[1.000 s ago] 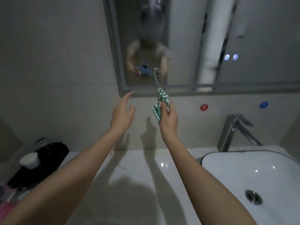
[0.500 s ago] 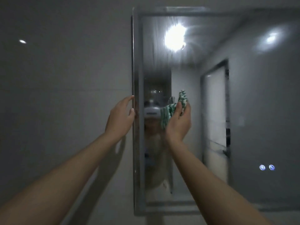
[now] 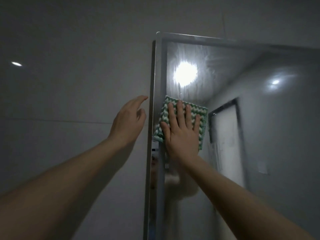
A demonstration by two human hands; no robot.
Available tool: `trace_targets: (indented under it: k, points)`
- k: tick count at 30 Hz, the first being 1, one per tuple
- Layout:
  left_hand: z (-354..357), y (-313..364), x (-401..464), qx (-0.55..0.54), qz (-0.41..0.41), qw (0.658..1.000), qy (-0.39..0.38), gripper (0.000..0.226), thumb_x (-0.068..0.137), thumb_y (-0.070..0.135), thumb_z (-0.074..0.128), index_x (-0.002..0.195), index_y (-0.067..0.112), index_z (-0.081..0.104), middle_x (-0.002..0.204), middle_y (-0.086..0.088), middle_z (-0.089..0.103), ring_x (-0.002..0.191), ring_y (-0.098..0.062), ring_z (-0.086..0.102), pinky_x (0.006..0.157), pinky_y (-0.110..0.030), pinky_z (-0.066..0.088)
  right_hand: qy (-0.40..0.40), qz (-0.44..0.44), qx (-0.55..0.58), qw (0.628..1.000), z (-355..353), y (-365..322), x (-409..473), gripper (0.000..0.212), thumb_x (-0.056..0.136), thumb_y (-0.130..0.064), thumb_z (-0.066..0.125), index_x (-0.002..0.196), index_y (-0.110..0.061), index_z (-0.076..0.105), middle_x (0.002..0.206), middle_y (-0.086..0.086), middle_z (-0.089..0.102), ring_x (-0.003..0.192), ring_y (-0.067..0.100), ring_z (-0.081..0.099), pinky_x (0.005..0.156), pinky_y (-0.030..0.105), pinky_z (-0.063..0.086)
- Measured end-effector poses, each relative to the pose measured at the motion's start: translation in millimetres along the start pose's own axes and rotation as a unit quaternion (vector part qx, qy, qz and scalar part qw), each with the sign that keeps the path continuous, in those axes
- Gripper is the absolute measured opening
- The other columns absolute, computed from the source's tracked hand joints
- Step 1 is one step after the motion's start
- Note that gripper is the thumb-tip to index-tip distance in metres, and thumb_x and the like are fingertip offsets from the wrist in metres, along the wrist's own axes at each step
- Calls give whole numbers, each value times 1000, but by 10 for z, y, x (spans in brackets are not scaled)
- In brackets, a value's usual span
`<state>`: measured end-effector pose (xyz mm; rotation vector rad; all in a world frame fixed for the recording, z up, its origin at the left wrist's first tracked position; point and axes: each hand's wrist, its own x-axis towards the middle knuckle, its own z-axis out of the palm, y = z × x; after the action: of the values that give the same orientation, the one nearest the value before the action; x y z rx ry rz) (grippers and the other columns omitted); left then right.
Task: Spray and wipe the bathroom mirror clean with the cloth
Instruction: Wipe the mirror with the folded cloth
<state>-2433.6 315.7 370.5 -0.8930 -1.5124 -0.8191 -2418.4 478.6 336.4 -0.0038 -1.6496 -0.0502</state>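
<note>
Mirror (image 3: pixel 259 118) glass fills the right half of the head view, set in a pale metal frame (image 3: pixel 152 101) whose left edge runs down the middle of the picture and whose top left corner sits high against the grey tiled wall (image 3: pixel 69 84). The glass near that top left corner is smeared with pale streaks around the bright reflection of a ceiling lamp (image 3: pixel 185 75); a second, smaller lamp reflection glows further right, and a dark-framed doorway (image 3: pixel 225 139) shows reflected below it.

The cloth (image 3: pixel 201 118), a green and white zigzag weave, lies spread flat on the glass just inside the left edge of the mirror, below the bright lamp reflection. Its lower left corner reaches close to the frame. The right hand (image 3: pixel 181 132) presses it to the glass with the palm flat and all fingers straight and slightly spread, fingertips pointing up; nothing is pinched or curled round, the cloth is simply held under the open palm.

The left hand (image 3: pixel 129 118) is raised beside the left edge of the frame, over the wall tile, fingers relaxed and loosely extended, holding nothing. Its fingertips come very near the frame's outer edge; whether they touch cannot be told. Both forearms reach up from the lower corners of the view. A small light glint shows on the wall at far left.
</note>
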Motion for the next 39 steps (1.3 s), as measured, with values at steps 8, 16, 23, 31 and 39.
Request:
trace_targets:
  k: [8,16,23,31,39]
  points:
    - [95,64,561,40,-9,998,50,43,97,14,43,140,15,44,142,-4,47,128,-20,45,105,-31,33,-65,-80,-5,995,-217,97,957,53,101,-48,6,146,-33,-17,154,-7,-25,140,12,-27,111,40,-23]
    - [115,157,1019,-10,-32,998,54,44,101,23,38,144,13,35,146,-4,42,133,-19,40,105,-25,29,-70,-102,-21,992,-269,-5,1894,55,102,-46,12,152,-30,-6,160,-2,-12,146,19,-16,113,46,-16]
    - [102,51,1020,-27,-4,1000,-15,48,103,19,32,149,20,20,152,1,32,138,-14,31,108,-20,21,-87,-99,-17,991,-326,-104,2397,55,103,-45,12,153,-29,-5,160,-1,-13,146,20,-15,114,47,-15]
    - [76,100,1045,-37,-22,999,-32,48,102,25,37,148,19,25,151,0,35,138,-15,32,105,-19,23,-85,-109,-5,990,-364,-73,2592,55,103,-46,14,153,-30,-1,160,-2,-10,147,19,-12,115,47,-12]
    - [109,70,797,-41,-56,998,6,43,102,25,36,144,14,37,145,-3,45,134,-17,40,106,-21,27,-54,-118,-22,991,-325,79,2052,55,103,-44,14,153,-29,-1,161,0,-7,147,20,-11,115,46,-12]
